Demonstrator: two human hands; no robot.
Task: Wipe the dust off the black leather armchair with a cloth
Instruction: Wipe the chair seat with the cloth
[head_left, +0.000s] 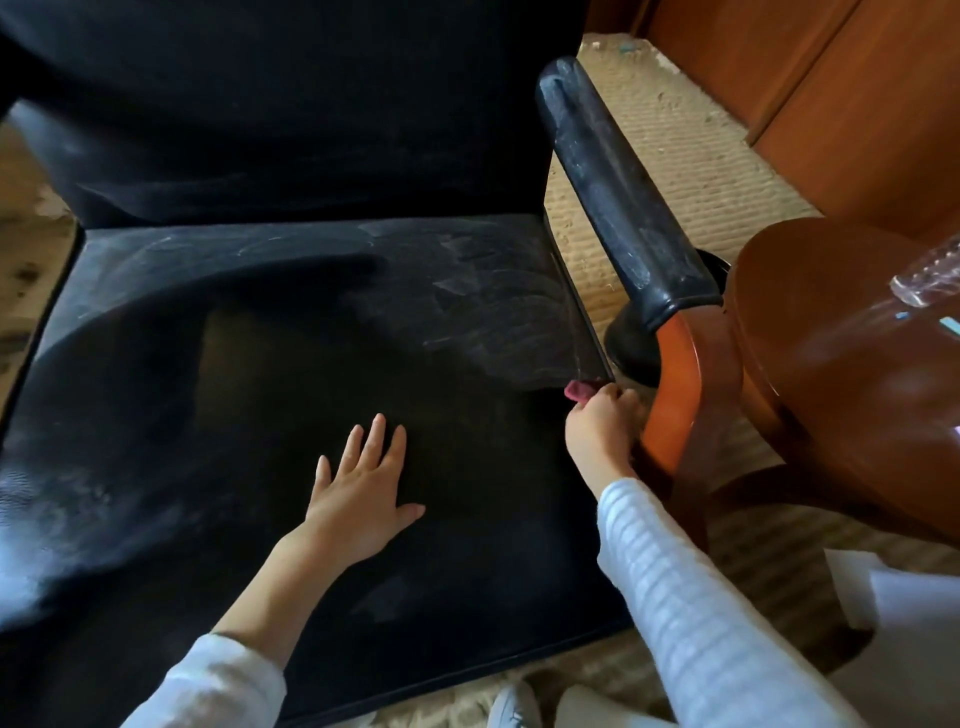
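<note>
Black leather, streaked grey with dust toward its right edge, covers the armchair (260, 322) seat, and the left hand (363, 488) lies flat on it with fingers straight and spread. At the seat's right edge the right hand (602, 421) is curled around a reddish cloth (577, 391) (only a small corner of it shows past the fingers), just beside the wooden frame under the dusty padded armrest (618, 192).

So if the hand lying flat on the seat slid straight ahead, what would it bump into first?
Probably the backrest: the left hand points across the seat toward it.
</note>
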